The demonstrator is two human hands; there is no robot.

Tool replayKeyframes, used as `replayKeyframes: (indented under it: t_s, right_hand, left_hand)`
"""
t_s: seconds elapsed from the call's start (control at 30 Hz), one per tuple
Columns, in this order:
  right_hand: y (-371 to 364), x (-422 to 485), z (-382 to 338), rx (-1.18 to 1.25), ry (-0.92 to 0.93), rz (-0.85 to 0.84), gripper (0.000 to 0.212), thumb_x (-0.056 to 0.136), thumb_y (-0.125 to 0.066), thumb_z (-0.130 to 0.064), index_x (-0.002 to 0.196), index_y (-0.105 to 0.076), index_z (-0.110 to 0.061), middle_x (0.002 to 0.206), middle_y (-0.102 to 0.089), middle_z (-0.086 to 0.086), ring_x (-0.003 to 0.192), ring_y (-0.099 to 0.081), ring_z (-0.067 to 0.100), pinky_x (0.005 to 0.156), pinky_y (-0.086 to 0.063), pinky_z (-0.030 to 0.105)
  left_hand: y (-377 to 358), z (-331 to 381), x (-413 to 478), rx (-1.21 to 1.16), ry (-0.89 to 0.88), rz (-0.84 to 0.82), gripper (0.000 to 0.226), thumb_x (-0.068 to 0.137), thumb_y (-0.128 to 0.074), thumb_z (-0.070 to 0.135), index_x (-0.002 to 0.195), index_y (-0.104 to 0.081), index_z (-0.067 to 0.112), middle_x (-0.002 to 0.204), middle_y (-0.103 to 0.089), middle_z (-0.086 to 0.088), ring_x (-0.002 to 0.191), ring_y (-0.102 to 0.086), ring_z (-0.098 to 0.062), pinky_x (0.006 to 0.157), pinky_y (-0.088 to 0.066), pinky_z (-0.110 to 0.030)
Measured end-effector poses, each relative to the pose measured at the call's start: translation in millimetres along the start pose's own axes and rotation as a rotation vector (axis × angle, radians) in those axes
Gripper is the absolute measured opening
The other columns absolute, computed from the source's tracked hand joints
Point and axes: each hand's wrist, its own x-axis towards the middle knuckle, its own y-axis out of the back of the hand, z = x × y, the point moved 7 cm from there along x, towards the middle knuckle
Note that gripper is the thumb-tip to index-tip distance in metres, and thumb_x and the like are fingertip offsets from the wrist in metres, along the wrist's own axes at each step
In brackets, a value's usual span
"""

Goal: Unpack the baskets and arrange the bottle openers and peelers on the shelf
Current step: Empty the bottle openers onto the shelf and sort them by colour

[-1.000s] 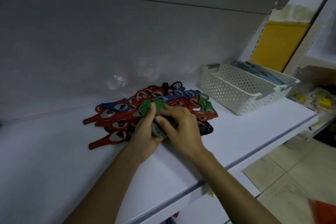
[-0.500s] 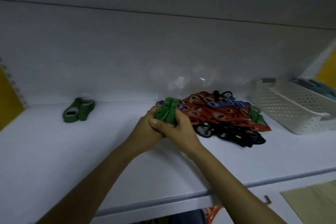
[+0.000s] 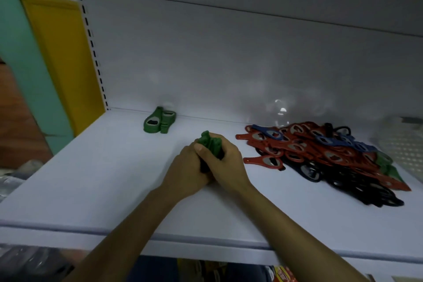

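Both hands meet at the middle of the white shelf [image 3: 91, 178] around a small stack of green bottle openers [image 3: 209, 144]. My left hand [image 3: 187, 171] grips the stack from the left and my right hand [image 3: 226, 165] curls over it from the right. Only the stack's top end shows above the fingers. A second little group of green bottle openers [image 3: 159, 120] stands against the back wall to the left. At the right lies a loose pile of red, blue, black and green bottle openers [image 3: 320, 155].
A white perforated basket [image 3: 402, 144] sits blurred at the far right of the shelf. A slotted upright and a yellow panel [image 3: 66, 59] bound the shelf's left end. The shelf's front edge [image 3: 160, 236] runs below my forearms, with goods dimly visible underneath.
Both hands have carried the green stack leftwards away from the mixed pile, and the view has swung left; the basket has slid to the frame's right edge.
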Motion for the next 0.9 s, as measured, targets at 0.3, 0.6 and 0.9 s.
replayKeyframes:
  t_s: [0.3, 0.6, 0.9]
  right_hand:
    - [-1.2, 2.0, -0.9, 0.007, 0.009, 0.046, 0.019, 0.09, -0.063, -0.032, 0.104, -0.063, -0.019, 0.09, -0.065, -0.012, 0.084, -0.061, -0.001, 0.074, -0.048, 0.011]
    - [4.4, 11.1, 23.1, 0.235, -0.258, 0.082, 0.013, 0.084, -0.071, -0.026, 0.084, -0.071, -0.013, 0.075, -0.069, -0.006, 0.071, -0.064, 0.007, 0.063, -0.052, 0.013]
    - [0.5, 12.6, 20.6, 0.576, -0.457, 0.232, 0.006, 0.091, -0.061, -0.013, 0.096, -0.064, -0.014, 0.098, -0.072, 0.007, 0.09, -0.068, 0.016, 0.079, -0.054, 0.026]
  left_hand:
    - [5.1, 11.7, 2.3, 0.253, -0.038, 0.124, 0.025, 0.082, -0.061, 0.021, 0.103, -0.049, 0.014, 0.09, -0.053, 0.003, 0.08, -0.055, -0.018, 0.074, -0.047, -0.035]
    - [0.4, 3.3, 0.5, 0.465, -0.066, 0.174, 0.047, 0.076, -0.062, 0.047, 0.11, -0.053, 0.016, 0.09, -0.059, 0.003, 0.086, -0.054, -0.017, 0.07, -0.035, -0.027]
    - [-1.7, -3.0, -2.0, 0.477, -0.091, 0.087, 0.05, 0.09, -0.049, 0.044, 0.129, -0.042, 0.013, 0.111, -0.057, -0.002, 0.096, -0.051, -0.019, 0.078, -0.041, -0.029]
